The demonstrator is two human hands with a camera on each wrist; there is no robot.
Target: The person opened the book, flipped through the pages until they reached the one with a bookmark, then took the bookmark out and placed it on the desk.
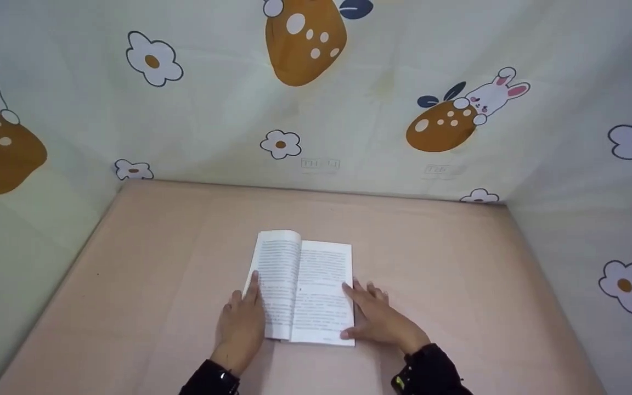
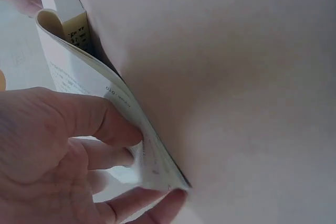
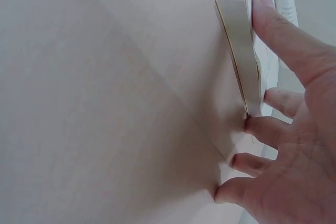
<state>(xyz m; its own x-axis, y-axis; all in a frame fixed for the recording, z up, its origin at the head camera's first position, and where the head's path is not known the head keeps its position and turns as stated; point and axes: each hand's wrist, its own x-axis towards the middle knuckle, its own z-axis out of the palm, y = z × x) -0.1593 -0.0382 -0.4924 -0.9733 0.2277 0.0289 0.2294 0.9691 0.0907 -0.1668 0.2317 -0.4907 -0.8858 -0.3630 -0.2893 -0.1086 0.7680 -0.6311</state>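
Observation:
An open book (image 1: 324, 274) with printed pages lies on the table, its left pages curving up toward the spine. My left hand (image 1: 243, 323) holds the left edge; in the left wrist view the thumb (image 2: 123, 127) lies on the page and the lower fingers reach the edge at its corner. At the right edge, my right hand (image 1: 384, 321) rests with thumb and index finger on the right page. The right wrist view shows its other fingers spread, one touching the bottom edge of the page block (image 3: 244, 51) and others on the table.
The table has a pale pink cover (image 1: 146, 285). Cloth walls (image 1: 212, 109) printed with rabbits, flowers and brown strawberry shapes close it in at the back and on both sides. Dark sleeves (image 1: 431, 370) cover the forearms.

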